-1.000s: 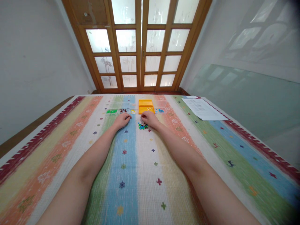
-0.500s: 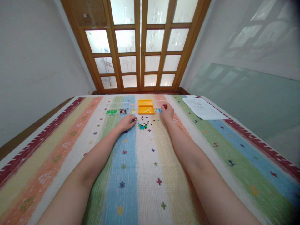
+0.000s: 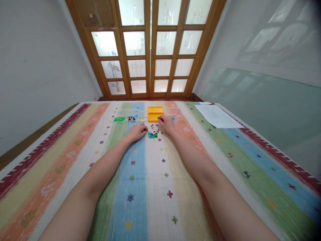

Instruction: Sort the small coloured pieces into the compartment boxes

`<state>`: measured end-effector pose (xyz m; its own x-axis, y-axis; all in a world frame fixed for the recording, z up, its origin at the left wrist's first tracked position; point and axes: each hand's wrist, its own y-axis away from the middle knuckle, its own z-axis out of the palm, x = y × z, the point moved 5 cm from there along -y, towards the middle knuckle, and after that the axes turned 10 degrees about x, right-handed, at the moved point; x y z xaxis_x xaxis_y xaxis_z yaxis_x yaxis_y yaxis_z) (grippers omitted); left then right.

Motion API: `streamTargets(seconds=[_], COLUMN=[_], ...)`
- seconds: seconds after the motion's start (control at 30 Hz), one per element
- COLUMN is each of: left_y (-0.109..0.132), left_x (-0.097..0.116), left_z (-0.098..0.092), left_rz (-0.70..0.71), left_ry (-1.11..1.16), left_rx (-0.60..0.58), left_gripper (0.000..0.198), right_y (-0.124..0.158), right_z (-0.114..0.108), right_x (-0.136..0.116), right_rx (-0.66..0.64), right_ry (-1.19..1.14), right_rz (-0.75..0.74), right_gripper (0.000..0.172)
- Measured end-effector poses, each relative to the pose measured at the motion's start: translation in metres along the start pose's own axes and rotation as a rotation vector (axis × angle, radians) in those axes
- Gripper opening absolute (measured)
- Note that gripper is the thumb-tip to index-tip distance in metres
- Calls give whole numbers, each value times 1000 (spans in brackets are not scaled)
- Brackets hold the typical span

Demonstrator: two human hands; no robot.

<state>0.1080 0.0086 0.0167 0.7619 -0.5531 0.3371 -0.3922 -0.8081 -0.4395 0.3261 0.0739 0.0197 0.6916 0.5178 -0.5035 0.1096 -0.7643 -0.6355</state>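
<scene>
My left hand [image 3: 137, 132] rests on the cloth just left of a loose pile of small coloured pieces [image 3: 152, 135], its fingers curled together at the pile's edge. Whatever is in that pinch is too small to make out. Over the front right part of the open orange box [image 3: 151, 117] is my right hand [image 3: 167, 125], thumb and fingertips pinched, hiding part of the box and its white pieces. Left of the box, clear compartments hold green pieces [image 3: 119, 119], dark brown pieces [image 3: 131, 118] and yellow pieces [image 3: 142, 119]. Blue pieces [image 3: 173, 118] lie in one on the right.
A striped, patterned tablecloth [image 3: 130, 180] covers the table. Printed paper [image 3: 217, 115] lies at the far right. Beyond the table stand wooden glazed doors [image 3: 150, 57], and a pale glass panel [image 3: 263, 100] leans at the right wall.
My right hand has moved left from the blue pieces to the orange box. My left hand has shifted slightly right, and its fingers have curled in beside the pile.
</scene>
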Motion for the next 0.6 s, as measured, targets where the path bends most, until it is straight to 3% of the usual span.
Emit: streamTargets(seconds=[0.13,0.3,0.6], left_y=[0,-1,-3], left_x=[1,-1,-5], left_z=[-1,-2,-6], left_rz=[-13,-42,-113], left_ry=[-13,-20,43], left_rx=[-1,49,167], left_gripper=[18,16,15], right_y=[7,13,18], right_z=[11,15,20], right_x=[-25,-41,-56], right_rx=[-138,-240,-313], right_ry=[-5,-38,-60], right_rz=[-153,-238,-304], right_gripper=[18,14,13])
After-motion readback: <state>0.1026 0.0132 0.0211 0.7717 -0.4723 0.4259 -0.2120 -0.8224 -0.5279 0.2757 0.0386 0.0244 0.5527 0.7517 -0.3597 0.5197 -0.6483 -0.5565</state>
